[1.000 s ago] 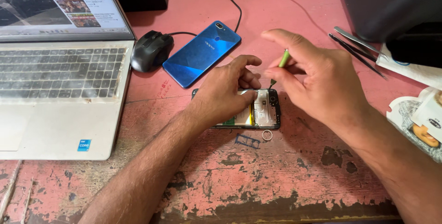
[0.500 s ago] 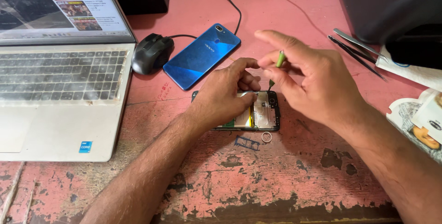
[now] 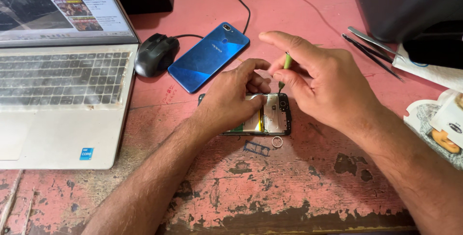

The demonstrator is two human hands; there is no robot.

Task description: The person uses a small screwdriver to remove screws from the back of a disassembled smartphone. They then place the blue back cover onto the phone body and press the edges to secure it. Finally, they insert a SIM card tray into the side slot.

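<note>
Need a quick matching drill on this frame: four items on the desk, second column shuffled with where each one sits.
Items:
1. blue back cover
2. mouse
3. small ring
4. tweezers

Places:
A. far right, by the black box
B. just below the opened phone
C. beside the laptop
D. between mouse and hands

Pairs: 1-D, 2-C, 3-B, 4-A
</note>
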